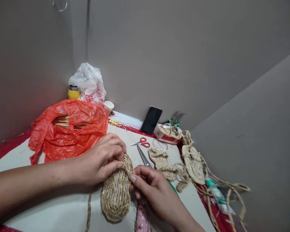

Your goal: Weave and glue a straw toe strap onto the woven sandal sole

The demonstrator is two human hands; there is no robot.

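Observation:
A woven straw sole (116, 196), made of coiled braided cord, is held upright over the table between both my hands. My left hand (108, 158) grips its upper left edge, fingers curled over the top. At the upper right edge my right hand (152, 187) pinches the rim between thumb and fingers. A loose length of braided cord (89, 212) hangs down to the left of the sole. Just beyond my right hand lie grey-bladed scissors (143, 157), their handle mostly hidden behind that hand, and small red-handled scissors (142, 142).
An orange-red plastic bag (70, 141) with dry straw stands at left. Behind it are a white bag (89, 83), a yellow jar (73, 92) and a paper cup (109, 106). A phone (151, 120) leans on the wall. More woven pieces (193, 164) and cords lie at right.

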